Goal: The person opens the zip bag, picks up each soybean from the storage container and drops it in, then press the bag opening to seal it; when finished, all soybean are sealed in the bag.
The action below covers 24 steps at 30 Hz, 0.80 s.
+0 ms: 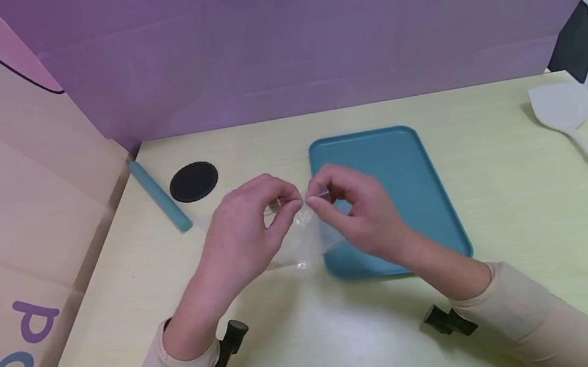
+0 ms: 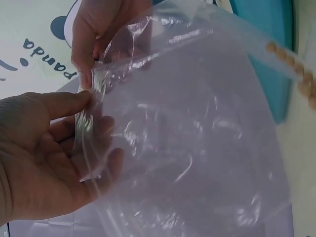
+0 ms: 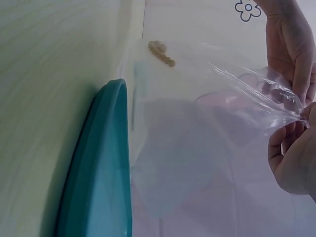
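A clear plastic bag [image 2: 173, 128] hangs between both hands, its upper edge bunched at the fingertips. My left hand [image 1: 245, 226] pinches that edge between thumb and fingers; some of its fingers show through the film in the left wrist view. Close beside it, my right hand [image 1: 359, 212] pinches the same edge, with the fingertips of both hands almost meeting in the head view. Low in the bag lies a short row of tan beads [image 3: 161, 53], like part of a bracelet. From the head the bag [image 1: 303, 240] overlaps the left side of a blue tray [image 1: 408, 197].
A black round disc [image 1: 194, 182] and a teal stick [image 1: 160, 197] lie at the back left of the table. Far right is a spatula [image 1: 561, 106] with a mint handle. A purple panel [image 1: 305, 34] stands behind the table, a pale printed one [image 1: 12, 189] at left.
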Available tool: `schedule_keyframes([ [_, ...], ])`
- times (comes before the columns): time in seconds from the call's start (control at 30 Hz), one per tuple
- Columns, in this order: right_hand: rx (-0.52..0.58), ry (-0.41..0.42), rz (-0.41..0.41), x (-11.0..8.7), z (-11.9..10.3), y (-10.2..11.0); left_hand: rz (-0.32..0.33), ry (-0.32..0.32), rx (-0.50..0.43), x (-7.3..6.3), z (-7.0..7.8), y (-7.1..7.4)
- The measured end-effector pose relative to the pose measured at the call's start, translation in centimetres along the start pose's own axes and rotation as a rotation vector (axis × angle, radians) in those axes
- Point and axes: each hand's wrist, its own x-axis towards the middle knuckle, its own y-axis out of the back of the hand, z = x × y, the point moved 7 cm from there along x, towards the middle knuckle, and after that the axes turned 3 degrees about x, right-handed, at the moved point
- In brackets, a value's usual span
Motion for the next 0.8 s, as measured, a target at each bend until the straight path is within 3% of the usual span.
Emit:
schedule_keyframes([
  [0.23, 0.004, -0.015, 0.040, 0.1, 0.1, 0.6, -0.026, 0.064, -0.024, 0.1, -0.4, 0.3],
  [0.4, 0.045, -0.039, 0.019, 0.1, 0.1, 0.6, 0.001, 0.025, -0.009, 0.1, -0.1, 0.3],
  [0.57, 0.002, 0.006, -0.004, 0.3, -0.4, 0.4, 0.044, -0.030, -0.011, 0.1, 0.3, 0.5],
  [0.8, 0.017, 0.018, 0.065, 0.5, -0.7, 1.3, 0.091, 0.008, -0.083, -0.1, -0.2, 1.4],
])
